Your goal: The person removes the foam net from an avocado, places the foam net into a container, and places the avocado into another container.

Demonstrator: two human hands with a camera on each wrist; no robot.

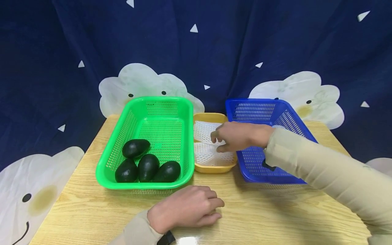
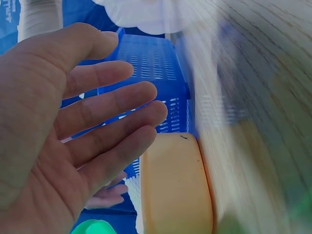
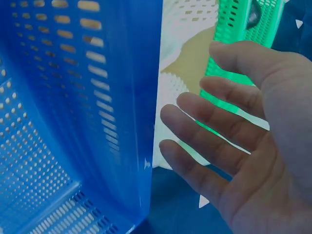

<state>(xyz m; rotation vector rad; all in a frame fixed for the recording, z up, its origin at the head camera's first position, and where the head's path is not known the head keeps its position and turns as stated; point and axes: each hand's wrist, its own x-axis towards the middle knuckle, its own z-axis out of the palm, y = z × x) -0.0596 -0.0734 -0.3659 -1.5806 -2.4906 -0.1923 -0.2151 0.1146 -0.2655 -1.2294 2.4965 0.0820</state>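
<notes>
My right hand (image 1: 235,136) is over the yellow tray (image 1: 214,169), its fingers slightly bent with nothing between them. White foam mesh sleeves (image 1: 206,154) lie flat in that tray, partly covered by the hand from above. The right wrist view shows the same hand (image 3: 243,126) with fingers spread beside the blue basket's wall. My left hand (image 1: 191,206) is low over the table in front of the green basket (image 1: 144,185), holding nothing; its fingers are loosely extended in the left wrist view. Several dark avocados (image 1: 136,148) sit at the near end of the green basket.
The blue basket (image 1: 257,177) stands right of the yellow tray, partly behind my right forearm. Something white (image 1: 279,127) shows inside it, mostly hidden by the sleeve. Behind the wooden table (image 1: 260,211) hangs a dark blue curtain (image 1: 214,51) with cloud shapes.
</notes>
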